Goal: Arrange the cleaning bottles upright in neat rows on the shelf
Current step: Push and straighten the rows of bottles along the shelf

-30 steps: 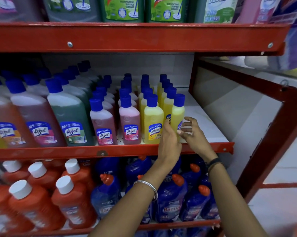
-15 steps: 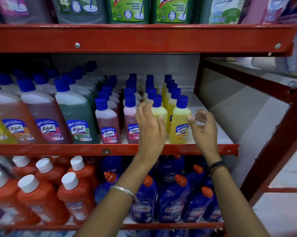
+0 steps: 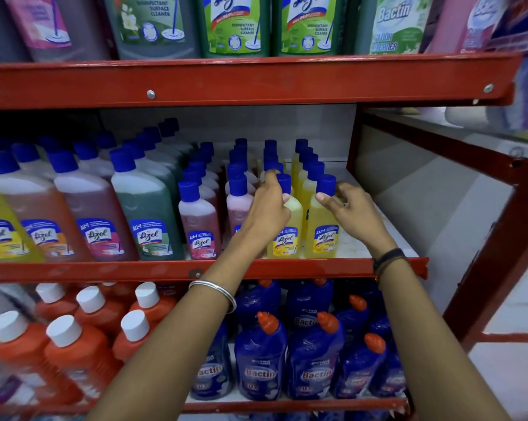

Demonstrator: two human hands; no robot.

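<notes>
Small blue-capped bottles stand upright in rows on the middle shelf, pink rows on the left and yellow rows on the right. My left hand is wrapped around the neck of the front yellow bottle in the second row from the right, thumb just under its cap. My right hand holds the neck of the rightmost front yellow bottle, thumb on its shoulder and fingers behind it. Both bottles stand upright on the shelf, side by side. The front pink bottle is partly hidden by my left wrist.
Large Lizol bottles fill the shelf's left side. The red beam of the upper shelf hangs close above. Below are orange bottles and blue Bactin bottles. A strip of bare shelf lies right of the yellow rows, beside a red frame post.
Both hands have moved up from the bottles' bodies to their necks. My left hand shifted right from the pink front bottle onto the yellow one; my right hand closed in on the rightmost bottle.
</notes>
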